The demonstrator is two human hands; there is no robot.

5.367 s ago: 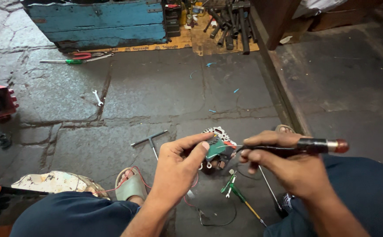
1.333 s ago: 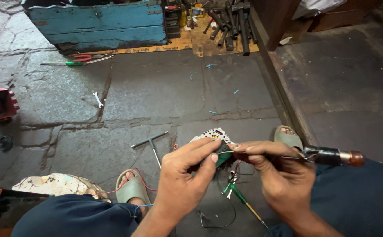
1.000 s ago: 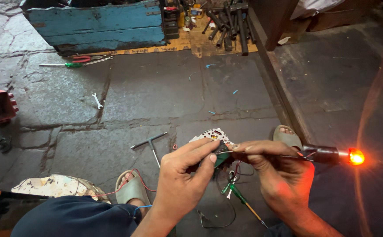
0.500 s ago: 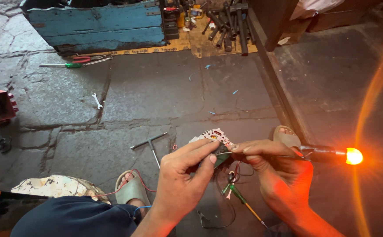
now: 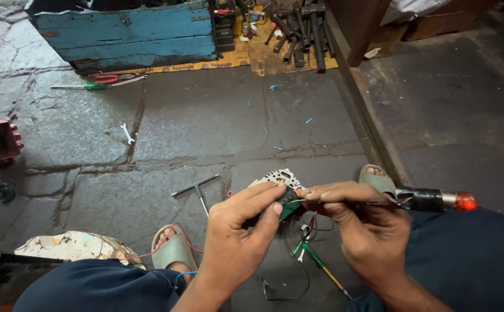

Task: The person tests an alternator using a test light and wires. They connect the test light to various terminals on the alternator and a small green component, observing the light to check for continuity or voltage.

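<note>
- We see a green circuit board (image 5: 289, 202) with a silver-white toothed metal part (image 5: 278, 177) above it.
- The test lamp (image 5: 436, 200) has a black body and a red bulb tip.
- The wooden crate (image 5: 127, 32) at the far edge of the grey stone floor (image 5: 205, 121) is blue, with worn paint.
- Our trousers (image 5: 477, 260) are dark blue, our sandals (image 5: 174, 248) pale green.
- The screwdriver (image 5: 87, 86) near the crate has a green handle.

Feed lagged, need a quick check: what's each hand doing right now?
Left hand: closed, pinching the small green circuit board.
Right hand: closed, holding the probe tester with the red bulb, tip at the board.
</note>
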